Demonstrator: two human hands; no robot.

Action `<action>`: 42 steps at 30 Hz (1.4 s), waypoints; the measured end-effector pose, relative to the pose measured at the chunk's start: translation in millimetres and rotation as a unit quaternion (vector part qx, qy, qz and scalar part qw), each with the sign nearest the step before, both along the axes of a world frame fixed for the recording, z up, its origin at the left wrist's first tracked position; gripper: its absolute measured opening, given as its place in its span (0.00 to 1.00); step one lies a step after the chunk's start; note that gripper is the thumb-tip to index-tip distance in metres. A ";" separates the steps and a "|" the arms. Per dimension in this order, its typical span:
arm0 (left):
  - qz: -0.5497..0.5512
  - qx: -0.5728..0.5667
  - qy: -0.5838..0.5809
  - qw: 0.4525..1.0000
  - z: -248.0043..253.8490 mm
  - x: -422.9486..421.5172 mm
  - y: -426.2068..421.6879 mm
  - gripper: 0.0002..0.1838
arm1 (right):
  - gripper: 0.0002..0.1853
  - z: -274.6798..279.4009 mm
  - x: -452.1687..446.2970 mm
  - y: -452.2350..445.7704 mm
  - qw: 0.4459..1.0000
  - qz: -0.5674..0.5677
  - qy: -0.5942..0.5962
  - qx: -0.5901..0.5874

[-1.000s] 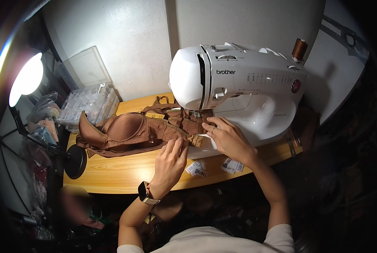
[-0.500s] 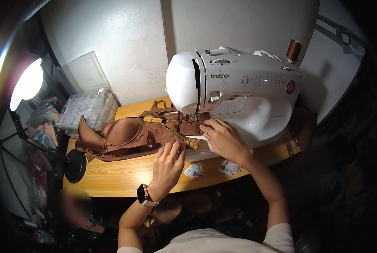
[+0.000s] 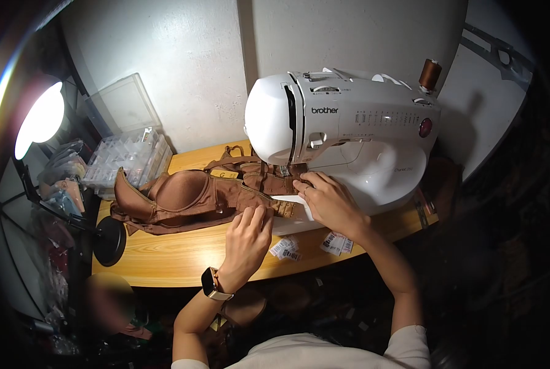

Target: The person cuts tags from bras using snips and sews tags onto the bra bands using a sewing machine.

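A brown bra lies on the table, its band reaching right to the white sewing machine. My left hand is closed on the lower edge of the band, left of the row of hooks or eyes. Fingers bent, my right hand pinches the brown fabric beside the machine's needle area. Part of the fabric runs under the presser foot. A yellow tag marked G rests on the bra.
A lit lamp stands at the left, its round black base on the table. Behind it is a clear compartment box. White labels lie near the front edge. Brown thread tops the machine.
The view has shifted slightly against the machine and table. Both hands keep nearly the same hold on the fabric, and the strip of hooks or eyes lies a little lower than a second ago.
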State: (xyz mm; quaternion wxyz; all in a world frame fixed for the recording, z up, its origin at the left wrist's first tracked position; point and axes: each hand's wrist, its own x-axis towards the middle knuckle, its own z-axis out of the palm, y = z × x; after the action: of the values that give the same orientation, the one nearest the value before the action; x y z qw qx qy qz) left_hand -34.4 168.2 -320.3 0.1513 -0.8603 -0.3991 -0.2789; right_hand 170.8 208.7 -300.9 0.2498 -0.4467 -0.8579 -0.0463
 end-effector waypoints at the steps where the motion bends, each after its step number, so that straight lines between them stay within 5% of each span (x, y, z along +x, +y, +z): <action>1: 0.001 0.001 -0.001 1.000 -0.2 0.0 0.0 0.16 | 0.14 0.7 -0.3 -0.2 1.000 0.000 0.000 -0.001; 42: -0.006 -0.010 -0.003 1.000 -3.1 -1.2 0.7 0.18 | 0.11 -1.9 -1.0 11.4 1.000 0.003 0.008 0.011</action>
State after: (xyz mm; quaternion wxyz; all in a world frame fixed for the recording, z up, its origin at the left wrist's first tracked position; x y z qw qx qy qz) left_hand -35.7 168.9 -323.4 0.1402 -0.8632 -0.3974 -0.2780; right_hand 169.8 220.1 -302.8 0.2619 -0.4414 -0.8567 -0.0515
